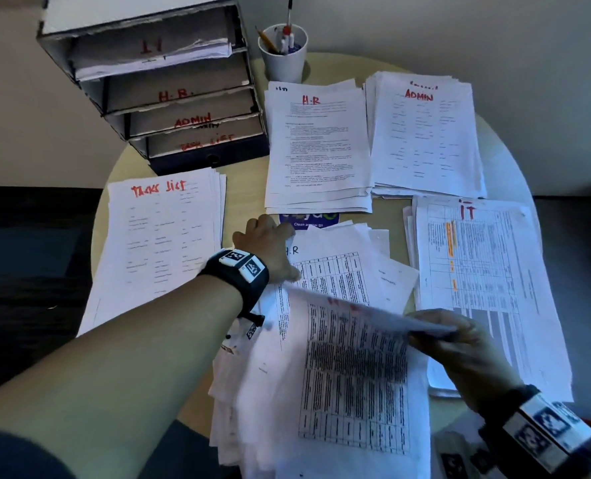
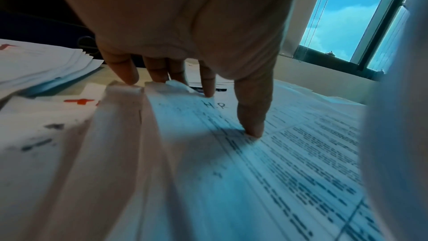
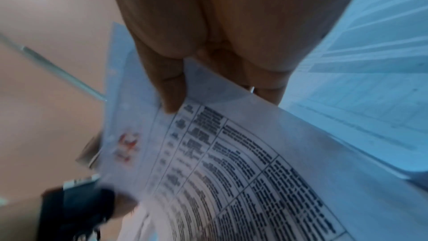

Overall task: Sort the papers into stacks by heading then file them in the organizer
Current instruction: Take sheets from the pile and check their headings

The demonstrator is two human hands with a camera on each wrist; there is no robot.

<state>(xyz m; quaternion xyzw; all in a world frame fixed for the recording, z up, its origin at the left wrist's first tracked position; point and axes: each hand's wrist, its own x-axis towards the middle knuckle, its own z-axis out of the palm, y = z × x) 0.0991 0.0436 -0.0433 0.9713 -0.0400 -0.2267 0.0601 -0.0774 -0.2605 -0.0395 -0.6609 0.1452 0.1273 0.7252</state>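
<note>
On the round table's near side lies a loose unsorted pile of printed sheets. My left hand presses on the pile's far left corner, fingers straight, with the thumb on a sheet headed H.R. My right hand pinches the right edge of one table-printed sheet, lifted above the pile; its red heading is blurred. Sorted stacks lie around: Tasks List, H.R, ADMIN, IT. The organizer stands at the far left.
The organizer's trays read IT, H.R, ADMIN and Task List from the top; the IT tray holds papers. A white cup of pens stands beside it. A blue card peeks out below the H.R stack. Bare table shows between stacks.
</note>
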